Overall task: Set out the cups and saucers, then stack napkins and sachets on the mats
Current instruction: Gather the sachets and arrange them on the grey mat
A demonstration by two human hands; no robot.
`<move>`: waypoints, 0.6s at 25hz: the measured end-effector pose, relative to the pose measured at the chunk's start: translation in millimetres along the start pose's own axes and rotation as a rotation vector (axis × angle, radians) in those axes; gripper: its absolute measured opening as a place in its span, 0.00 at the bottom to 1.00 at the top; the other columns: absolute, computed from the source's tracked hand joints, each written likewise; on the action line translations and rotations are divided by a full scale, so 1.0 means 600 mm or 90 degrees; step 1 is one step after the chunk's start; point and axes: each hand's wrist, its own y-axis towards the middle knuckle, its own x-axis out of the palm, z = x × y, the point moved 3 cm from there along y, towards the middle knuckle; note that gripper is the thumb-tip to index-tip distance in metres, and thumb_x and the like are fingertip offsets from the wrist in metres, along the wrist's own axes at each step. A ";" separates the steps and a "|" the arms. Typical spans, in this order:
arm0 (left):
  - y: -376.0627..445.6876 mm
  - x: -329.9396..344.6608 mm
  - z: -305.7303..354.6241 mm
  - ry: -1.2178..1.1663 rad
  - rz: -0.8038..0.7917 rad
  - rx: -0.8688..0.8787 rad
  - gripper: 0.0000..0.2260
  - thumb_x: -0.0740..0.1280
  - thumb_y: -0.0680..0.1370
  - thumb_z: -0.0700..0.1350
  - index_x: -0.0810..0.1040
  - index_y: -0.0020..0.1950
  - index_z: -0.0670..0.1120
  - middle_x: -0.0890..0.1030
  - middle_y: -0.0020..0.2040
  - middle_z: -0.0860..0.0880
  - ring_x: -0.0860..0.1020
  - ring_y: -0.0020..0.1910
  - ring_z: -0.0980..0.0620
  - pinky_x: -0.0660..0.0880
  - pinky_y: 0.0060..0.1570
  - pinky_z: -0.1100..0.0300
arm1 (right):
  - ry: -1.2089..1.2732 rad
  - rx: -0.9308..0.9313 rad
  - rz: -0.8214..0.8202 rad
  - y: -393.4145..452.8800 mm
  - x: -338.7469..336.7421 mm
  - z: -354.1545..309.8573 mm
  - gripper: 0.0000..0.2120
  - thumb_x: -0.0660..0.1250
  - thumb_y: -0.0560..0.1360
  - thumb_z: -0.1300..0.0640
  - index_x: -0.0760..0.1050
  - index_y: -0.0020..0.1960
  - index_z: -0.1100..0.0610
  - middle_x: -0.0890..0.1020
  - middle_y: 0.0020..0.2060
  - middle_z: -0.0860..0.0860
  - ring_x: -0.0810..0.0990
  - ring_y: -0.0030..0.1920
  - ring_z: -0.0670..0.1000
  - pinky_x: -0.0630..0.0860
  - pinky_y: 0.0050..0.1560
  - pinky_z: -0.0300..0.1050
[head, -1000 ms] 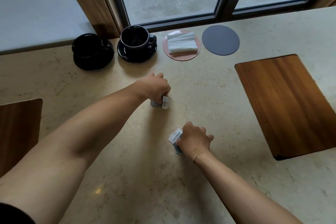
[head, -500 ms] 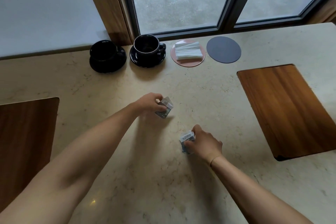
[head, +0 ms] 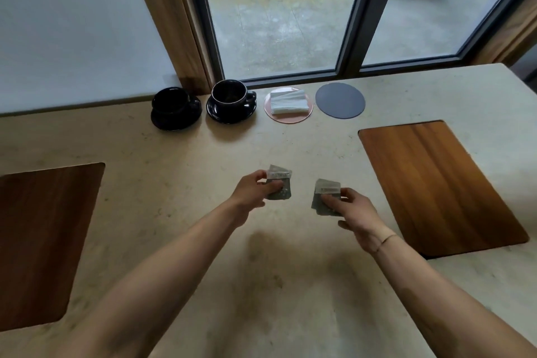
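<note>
My left hand (head: 253, 189) grips a small stack of grey sachets (head: 279, 185), lifted above the middle of the stone counter. My right hand (head: 353, 211) grips a second stack of grey sachets (head: 325, 196) a little to the right, also off the surface. Along the far edge, by the window, stand two black cups on black saucers: one at the left (head: 174, 103) and one beside it (head: 231, 97). To their right lies a pink round mat (head: 273, 118) with folded white napkins (head: 289, 102) on it. A bare grey round mat (head: 340, 100) lies further right.
The beige stone counter (head: 174, 183) has a wooden inset panel at the right (head: 436, 183) and another at the left (head: 37, 241). A dark-framed window (head: 351, 38) and a wooden post (head: 171, 17) rise just behind the cups and mats.
Both hands have lifted their sachet stacks off the counter and drawn closer together. The view has tilted up, showing more of the window.
</note>
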 end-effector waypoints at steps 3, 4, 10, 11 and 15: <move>-0.004 0.071 0.024 -0.021 0.019 0.012 0.11 0.71 0.75 0.47 0.78 0.57 0.51 0.83 0.52 0.48 0.80 0.52 0.49 0.73 0.47 0.55 | 0.007 -0.023 -0.009 0.019 -0.089 -0.011 0.18 0.71 0.74 0.53 0.74 0.61 0.56 0.82 0.53 0.53 0.79 0.52 0.51 0.73 0.46 0.48; -0.004 0.095 0.034 -0.027 0.029 0.016 0.12 0.71 0.75 0.47 0.78 0.57 0.51 0.83 0.51 0.48 0.80 0.52 0.49 0.72 0.48 0.54 | 0.001 -0.036 -0.018 0.026 -0.117 -0.019 0.17 0.71 0.74 0.53 0.75 0.60 0.56 0.82 0.52 0.52 0.79 0.51 0.50 0.74 0.46 0.47; 0.010 0.218 0.110 -0.051 0.098 0.028 0.10 0.70 0.75 0.45 0.78 0.56 0.51 0.83 0.49 0.51 0.80 0.48 0.51 0.72 0.47 0.54 | -0.027 -0.107 -0.045 0.072 -0.275 -0.075 0.15 0.71 0.74 0.58 0.74 0.59 0.59 0.80 0.50 0.53 0.78 0.43 0.45 0.71 0.30 0.28; 0.014 0.228 0.121 -0.060 0.113 0.031 0.09 0.70 0.75 0.45 0.78 0.55 0.52 0.82 0.48 0.51 0.80 0.47 0.51 0.72 0.46 0.55 | -0.042 -0.114 -0.052 0.082 -0.292 -0.084 0.15 0.70 0.74 0.57 0.73 0.59 0.58 0.79 0.49 0.52 0.77 0.43 0.44 0.71 0.30 0.29; 0.044 0.251 0.160 -0.072 0.167 0.035 0.08 0.70 0.75 0.45 0.78 0.53 0.53 0.82 0.48 0.50 0.79 0.45 0.53 0.72 0.44 0.56 | -0.055 -0.130 -0.054 0.133 -0.335 -0.119 0.12 0.70 0.75 0.57 0.72 0.56 0.56 0.78 0.45 0.49 0.76 0.42 0.44 0.69 0.35 0.36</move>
